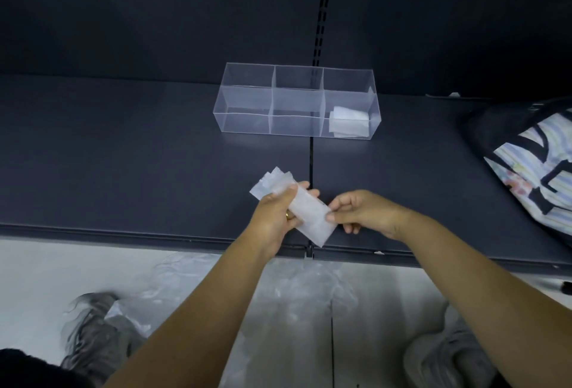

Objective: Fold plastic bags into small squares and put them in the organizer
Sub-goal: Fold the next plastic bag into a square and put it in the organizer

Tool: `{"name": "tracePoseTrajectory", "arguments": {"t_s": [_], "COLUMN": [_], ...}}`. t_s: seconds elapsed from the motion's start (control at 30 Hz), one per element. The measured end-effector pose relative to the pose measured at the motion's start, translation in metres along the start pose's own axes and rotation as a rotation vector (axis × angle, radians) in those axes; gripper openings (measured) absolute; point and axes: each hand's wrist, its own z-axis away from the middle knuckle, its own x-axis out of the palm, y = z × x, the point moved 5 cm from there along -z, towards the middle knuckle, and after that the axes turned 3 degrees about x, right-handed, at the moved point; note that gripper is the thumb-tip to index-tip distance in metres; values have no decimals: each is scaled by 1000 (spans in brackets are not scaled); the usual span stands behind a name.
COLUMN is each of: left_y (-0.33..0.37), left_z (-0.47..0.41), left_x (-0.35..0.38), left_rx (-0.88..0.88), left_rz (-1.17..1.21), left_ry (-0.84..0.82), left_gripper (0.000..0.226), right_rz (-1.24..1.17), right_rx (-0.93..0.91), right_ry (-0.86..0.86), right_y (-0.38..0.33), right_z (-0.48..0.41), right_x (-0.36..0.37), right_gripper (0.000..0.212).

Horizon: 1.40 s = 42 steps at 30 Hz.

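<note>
Plastic bag (311,217): translucent, folded to a long narrow strip. It is held in the air over the front edge of the shelf (123,171), not touching it.
Far end fans into loose layers.
Left grip (275,217) is wrapped round the strip's middle. Right grip (356,214) pinches the near end's edge, thumb against forefinger.
Handling, judged: nearly weightless, limp, slick film; folds likely spring open unless pressed flat. Best taken at the creased edges, all layers pinched together.
Organizer (244,100): clear, six cells, farther back on the shelf, well apart from both grips. Its front right cell holds a folded bag (348,123).
Loose bags (297,291) lie on the floor below.
Patterned bag (532,165) sits at the shelf's right.
</note>
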Motion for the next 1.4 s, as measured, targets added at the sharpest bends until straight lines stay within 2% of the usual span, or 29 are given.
{"name": "tracePoseTrajectory", "arguments": {"t_s": [0.17,0.27,0.37,0.4,0.47,0.5,0.53,0.6,0.63,0.7,0.77,0.87,0.97,1.07,1.13,1.23,1.33,1.4], "left_y": [-2,7,24,29,39,36,25,-11,-28,-47,-44,-32,-20,-6,-2,4,4,1], "left_z": [-28,-41,-41,-36,-14,0,9,20,24,25,25,25,24,16,6,-7,-17,-20], "left_x": [-34,-49,-65,-69,-60,-45,-28,-5,-1,-2,-3,-1,-3,-7,-11,-15,-23,-25], "left_rx": [-54,-13,158,265,585,755,849,800,746,730,753,759,715,680,597,467,295,202], "left_rz": [-99,-176,-213,-309,-721,-925,-1064,-1236,-1315,-1414,-1349,-1256,-1198,-1161,-1107,-950,-728,-546], "left_ry": [120,262,427,497,577,513,353,-17,-136,-197,-136,-40,-19,-21,-34,-50,-11,22], "left_gripper": [26,24,21,22,26,26,28,45,60,77,72,49,42,28,21,25,30,28], "right_rz": [43,25,24,29,37,35,29,6,-13,-84,-191,-333,-244,-42,-37,-54,-52,-84], "right_rx": [54,92,111,115,119,121,123,130,143,196,254,251,117,-81,-142,-149,-114,-84], "right_ry": [160,196,209,206,204,206,208,208,200,159,113,78,115,187,124,144,299,380], "right_y": [7,9,8,8,7,6,5,4,3,3,2,-8,-19,-24,-22,-18,-14,-12], "right_z": [-9,-12,-12,-12,-11,-10,-10,-7,-5,2,10,22,28,24,16,0,-13,-18], "right_x": [-1,-1,-1,-1,0,-1,-1,-1,-1,3,7,7,-3,-9,3,16,14,12], "right_gripper": [8,7,5,5,6,7,9,11,11,8,7,12,17,53,62,42,10,5]}}
